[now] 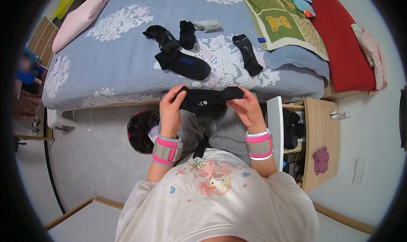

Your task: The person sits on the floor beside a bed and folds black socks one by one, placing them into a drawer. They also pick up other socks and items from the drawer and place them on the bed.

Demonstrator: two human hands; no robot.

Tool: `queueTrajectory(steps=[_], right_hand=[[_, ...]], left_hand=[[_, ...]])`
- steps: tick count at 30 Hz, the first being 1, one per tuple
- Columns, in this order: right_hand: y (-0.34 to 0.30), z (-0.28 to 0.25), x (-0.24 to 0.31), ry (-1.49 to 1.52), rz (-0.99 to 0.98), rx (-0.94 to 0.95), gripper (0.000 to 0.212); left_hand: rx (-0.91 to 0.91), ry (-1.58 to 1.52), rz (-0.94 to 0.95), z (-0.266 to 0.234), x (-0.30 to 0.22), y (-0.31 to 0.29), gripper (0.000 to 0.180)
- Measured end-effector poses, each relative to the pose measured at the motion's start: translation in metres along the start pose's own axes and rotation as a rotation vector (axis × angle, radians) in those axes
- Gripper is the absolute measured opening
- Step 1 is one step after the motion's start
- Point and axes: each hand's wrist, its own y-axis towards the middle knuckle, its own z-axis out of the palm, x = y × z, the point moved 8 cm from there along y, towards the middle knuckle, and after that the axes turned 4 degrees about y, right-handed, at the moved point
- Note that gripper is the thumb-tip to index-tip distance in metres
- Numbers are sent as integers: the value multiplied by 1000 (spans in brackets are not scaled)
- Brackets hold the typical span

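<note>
A black sock (207, 99) with a white mark is stretched sideways between my two hands, just in front of the bed's edge. My left hand (171, 108) pinches one end of it, and my right hand (248, 110) grips the other end. Beyond them on the bed lies a black sock with blue marking (185, 66). Behind that one are a dark sock (162, 38), a small black sock (187, 34) and a light grey sock (207, 25). Another black sock (247, 55) lies apart to the right.
The bed (123, 68) has a blue-grey floral cover. A green bear blanket (277, 24) and red cushion (347, 43) lie at right. An open drawer (274, 127) of a wooden cabinet (324, 132) stands right of my arm. A bin (137, 134) sits on the floor at left.
</note>
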Motion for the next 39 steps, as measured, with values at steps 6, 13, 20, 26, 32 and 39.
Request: queueTrajectory(steps=[6, 13, 20, 26, 32, 39], right_hand=[[0, 4, 8, 195, -105, 202, 17], [16, -17, 13, 454, -162, 238, 9], [15, 56, 12, 159, -30, 120, 13], [27, 89, -16, -122, -139, 469, 17], [22, 124, -13, -543, 0, 887, 24], [140, 60, -4, -725, 9, 51, 27]], left_hand=[[-242, -193, -224, -36, 13, -2, 16], [-136, -610, -242, -23, -12, -5, 14], [-124, -285, -283, -29, -8, -3, 22], [502, -686, -738, 49, 20, -48, 78], [204, -745, -407, 26, 1, -25, 55], [-108, -419, -88, -48, -13, -7, 22]])
